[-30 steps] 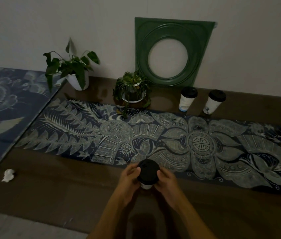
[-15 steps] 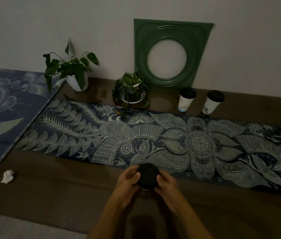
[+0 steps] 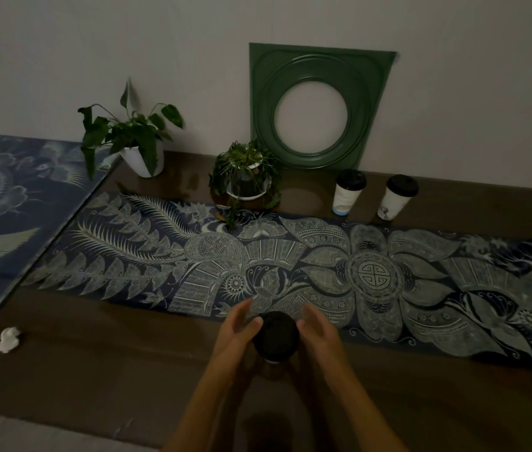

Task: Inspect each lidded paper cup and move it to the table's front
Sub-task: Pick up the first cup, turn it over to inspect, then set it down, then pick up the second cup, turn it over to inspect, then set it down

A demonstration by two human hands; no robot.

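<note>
While the round, black-lidded paper cup (image 3: 276,337) stands on the smooth brown worktop (image 3: 95,370) at 6 o'clock, left hand (image 3: 236,327) and right hand (image 3: 318,331) flank it, fingers (image 3: 310,309) straight and released.

A cup (image 3: 276,336) stands near the table's (image 3: 95,370) front edge, between the left hand (image 3: 236,327) and right hand (image 3: 318,329). A runner (image 3: 372,275) lies behind it. Two cups (image 3: 346,191) (image 3: 396,201) stand far right, two plants (image 3: 134,138) (image 3: 246,176) left of them.
</note>
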